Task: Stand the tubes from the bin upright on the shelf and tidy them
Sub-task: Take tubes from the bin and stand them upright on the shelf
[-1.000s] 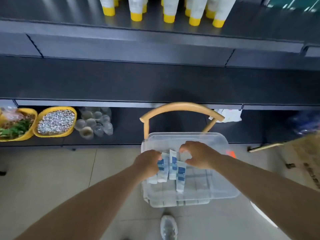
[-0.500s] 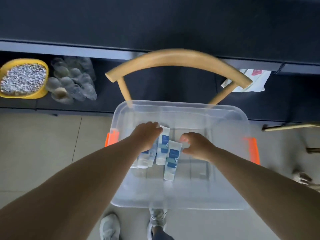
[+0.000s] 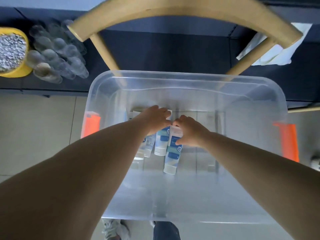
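Readable only: a round blue badge bearing the Chinese character 控, printed on the right-hand tube (image 3: 173, 149) lying in the clear bin (image 3: 190, 80). Same badge, apparently the same character, partly visible on the middle tube (image 3: 161, 142) just left of it. Smaller print on the blue label bands too blurred to read. Nothing else legible.

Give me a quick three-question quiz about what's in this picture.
1. True or false: the tubes lie flat in the bin.
2. Which hand grips the longest tube: A left, B right?
3. What colour are the bin's side latches?

Key: 1 true. 2 B. 3 orange.
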`<state>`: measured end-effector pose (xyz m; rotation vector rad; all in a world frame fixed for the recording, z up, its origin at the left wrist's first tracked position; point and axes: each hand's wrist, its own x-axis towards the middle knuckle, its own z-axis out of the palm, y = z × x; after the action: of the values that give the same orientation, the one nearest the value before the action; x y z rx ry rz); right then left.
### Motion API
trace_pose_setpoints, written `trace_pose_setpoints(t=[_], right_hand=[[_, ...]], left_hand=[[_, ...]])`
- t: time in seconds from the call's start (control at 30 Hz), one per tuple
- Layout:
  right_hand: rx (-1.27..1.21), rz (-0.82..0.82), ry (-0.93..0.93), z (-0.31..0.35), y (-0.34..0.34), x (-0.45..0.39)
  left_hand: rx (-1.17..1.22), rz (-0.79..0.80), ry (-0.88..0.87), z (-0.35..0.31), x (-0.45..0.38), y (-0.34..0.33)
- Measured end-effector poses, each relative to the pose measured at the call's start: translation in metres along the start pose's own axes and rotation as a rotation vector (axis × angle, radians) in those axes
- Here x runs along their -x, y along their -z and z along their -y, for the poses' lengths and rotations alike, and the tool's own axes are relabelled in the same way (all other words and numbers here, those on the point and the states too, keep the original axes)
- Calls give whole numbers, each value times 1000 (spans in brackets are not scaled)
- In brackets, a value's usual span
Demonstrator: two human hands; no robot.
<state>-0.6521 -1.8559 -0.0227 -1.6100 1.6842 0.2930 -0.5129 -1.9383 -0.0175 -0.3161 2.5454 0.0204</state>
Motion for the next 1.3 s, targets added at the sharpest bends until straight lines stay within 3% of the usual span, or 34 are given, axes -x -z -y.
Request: trace_pose_setpoints(t=[0.3,0.6,0.83,0.97,1.03,1.17,1.3], right_hand=[[-49,0,-9,-3,-2,-4],[-73,31,-175,0,3,-9],[-483,-25,-270,-19,10,15],[-488,-89,-209,-28,16,52],[-405,-94,-199,-32,18,70],[-327,4,-222,-33,15,99],[-268,22,-120,-18,7,116]], left_hand=[[25,-39,24,3,2,-9],[-43,-33,36,3,5,-14],[-115,-6,-57,-5,26,9],[-140,95,-64,-2,49,26],[-63,116,-13,0,61,32],[312,104,200,-4,88,39],[509,-1,283,-14,109,36]])
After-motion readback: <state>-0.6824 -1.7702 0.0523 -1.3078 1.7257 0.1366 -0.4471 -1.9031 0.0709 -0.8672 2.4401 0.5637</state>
